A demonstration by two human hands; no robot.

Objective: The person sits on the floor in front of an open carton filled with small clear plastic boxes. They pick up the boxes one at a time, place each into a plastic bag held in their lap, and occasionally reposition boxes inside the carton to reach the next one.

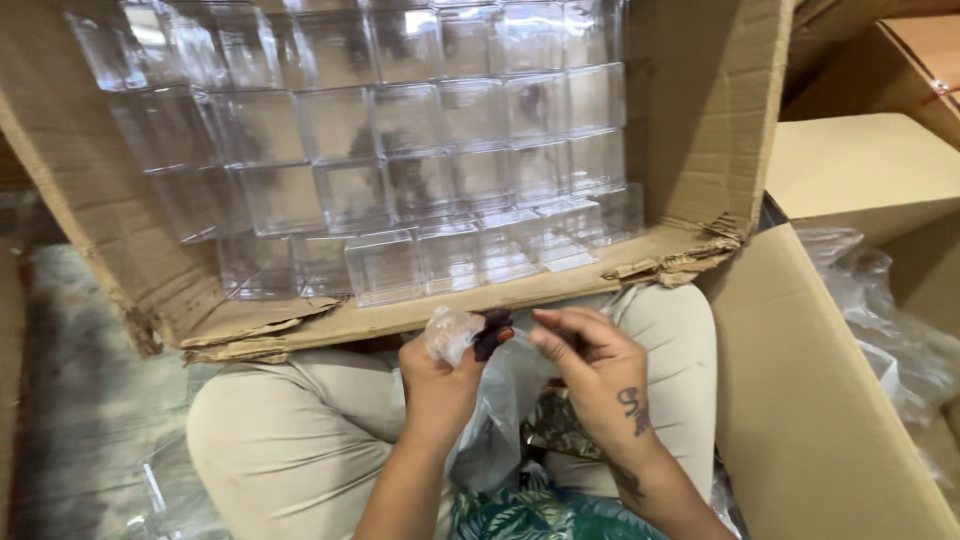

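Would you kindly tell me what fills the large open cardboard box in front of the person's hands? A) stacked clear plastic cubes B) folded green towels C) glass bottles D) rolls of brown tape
A: the cardboard box holds rows of stacked clear plastic cubes, just beyond the left hand and right hand.
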